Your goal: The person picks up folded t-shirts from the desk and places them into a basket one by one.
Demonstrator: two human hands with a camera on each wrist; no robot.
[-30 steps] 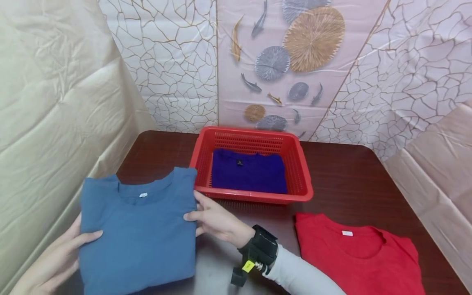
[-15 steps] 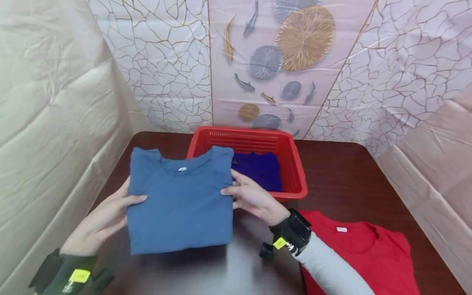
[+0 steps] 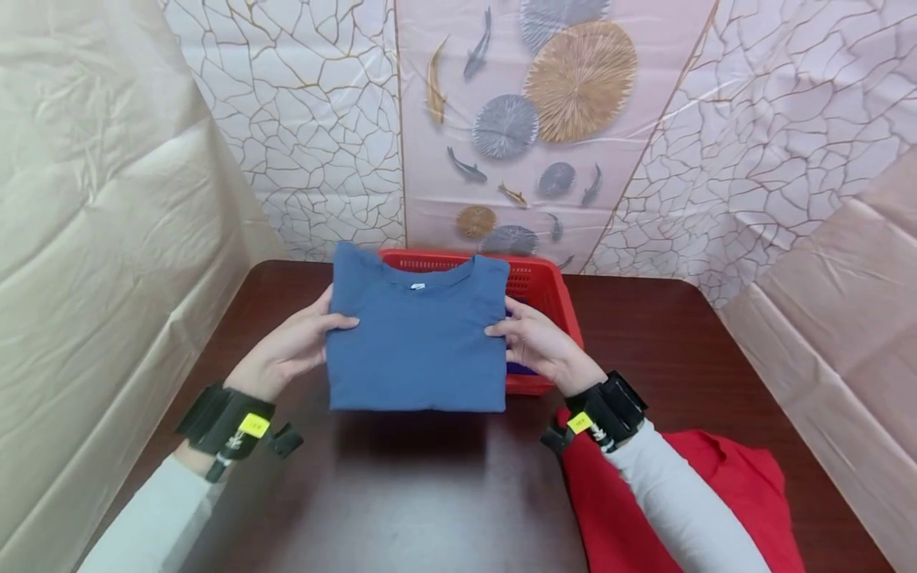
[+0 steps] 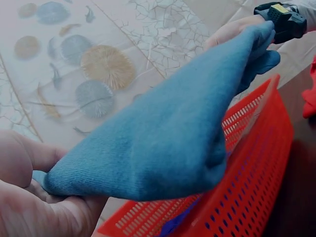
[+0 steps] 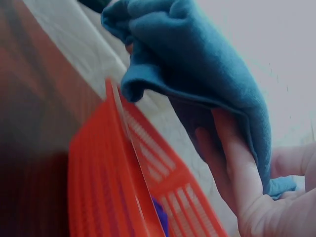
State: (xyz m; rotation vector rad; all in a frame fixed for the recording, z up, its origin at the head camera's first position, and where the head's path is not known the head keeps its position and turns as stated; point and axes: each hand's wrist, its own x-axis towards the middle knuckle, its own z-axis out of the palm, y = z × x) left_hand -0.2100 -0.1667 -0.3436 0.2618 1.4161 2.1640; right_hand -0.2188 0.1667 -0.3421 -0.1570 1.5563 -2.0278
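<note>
A folded blue T-shirt point(image 3: 419, 342) hangs between both hands, its neckline and white label toward the back. My left hand point(image 3: 297, 346) grips its left side, thumb on top; my right hand point(image 3: 540, 338) grips the right side the same way. In the right wrist view, fingers point(image 5: 237, 163) reach under the fold of the cloth. Behind and below the shirt stands a red plastic basket point(image 3: 555, 298), partly covered by it in the head view. A dark blue folded shirt point(image 3: 519, 368) inside the basket shows only at its right edge.
A red T-shirt point(image 3: 745, 477) lies on the dark brown table point(image 3: 645, 334) at the right, partly under my right forearm. Patterned cloth point(image 3: 322, 143) hangs behind the table, and a beige drape point(image 3: 107, 263) runs along its left side.
Both hands have carried the blue T-shirt from the left front toward the back right, up to the basket. It now covers most of the basket's front and the dark blue shirt.
</note>
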